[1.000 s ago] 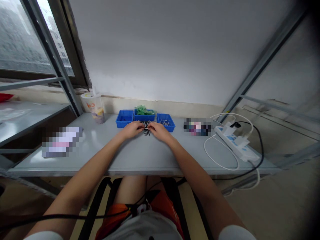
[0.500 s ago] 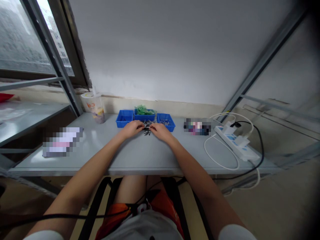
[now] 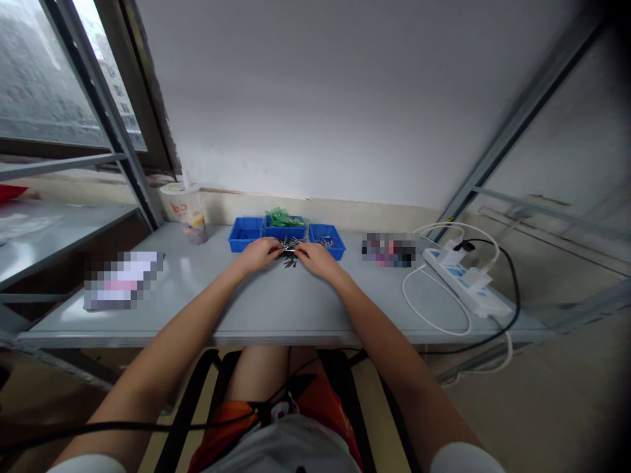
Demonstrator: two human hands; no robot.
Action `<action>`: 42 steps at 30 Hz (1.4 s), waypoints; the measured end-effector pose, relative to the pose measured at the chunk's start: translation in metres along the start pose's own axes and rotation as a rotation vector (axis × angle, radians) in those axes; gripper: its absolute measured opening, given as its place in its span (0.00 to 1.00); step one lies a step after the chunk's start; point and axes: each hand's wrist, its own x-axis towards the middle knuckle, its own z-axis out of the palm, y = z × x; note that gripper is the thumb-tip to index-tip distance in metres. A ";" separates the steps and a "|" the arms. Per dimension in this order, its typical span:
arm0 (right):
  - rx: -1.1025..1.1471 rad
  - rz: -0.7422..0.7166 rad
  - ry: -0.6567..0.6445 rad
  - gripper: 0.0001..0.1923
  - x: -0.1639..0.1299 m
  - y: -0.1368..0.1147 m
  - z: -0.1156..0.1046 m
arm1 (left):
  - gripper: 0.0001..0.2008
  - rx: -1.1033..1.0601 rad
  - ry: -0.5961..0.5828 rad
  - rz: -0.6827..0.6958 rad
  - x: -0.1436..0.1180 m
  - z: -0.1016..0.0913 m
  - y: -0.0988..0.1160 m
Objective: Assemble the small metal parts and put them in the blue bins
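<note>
My left hand (image 3: 262,254) and my right hand (image 3: 315,257) face each other over a loose pile of screws (image 3: 292,243), some silvery, some dark. Both have their thumb and fingers pinched together, and a thin metal piece (image 3: 288,250) spans the gap between the fingertips. It looks like a screw, though it is too small to be sure. Several dark screws (image 3: 290,262) lie just in front of the fingers. Behind my right hand stands a blue bin (image 3: 338,251) of silvery screws. Another blue bin (image 3: 243,245), with a few dark bits inside, is behind my left hand.
Between these bins, farther back, a blue bin (image 3: 284,232) holds green plastic packets (image 3: 279,217). A drink cup (image 3: 190,217) and a blurred-out phone-like slab (image 3: 123,281) are left on the grey table (image 3: 290,309). To the right are a pixelated object (image 3: 389,250) and a power strip (image 3: 468,284) with cables.
Both hands stay almost in the same place, with only slight finger movement over the pile. The bins and other things on the table have not moved.
</note>
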 end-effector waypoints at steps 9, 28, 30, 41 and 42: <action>0.034 -0.056 -0.054 0.10 -0.001 -0.006 -0.001 | 0.10 -0.252 0.134 0.013 0.001 0.001 0.015; 0.166 -0.082 0.024 0.10 0.000 -0.009 0.001 | 0.11 -0.289 0.138 0.038 0.002 0.002 0.018; 0.173 -0.078 0.033 0.10 0.000 -0.008 0.001 | 0.11 -0.275 0.136 0.018 0.002 0.001 0.018; 0.253 -0.080 0.072 0.10 -0.002 -0.016 -0.005 | 0.10 -0.129 -0.019 0.038 0.003 0.015 0.012; 0.256 -0.082 0.068 0.09 -0.003 -0.017 -0.005 | 0.10 -0.126 -0.023 0.043 0.002 0.017 0.013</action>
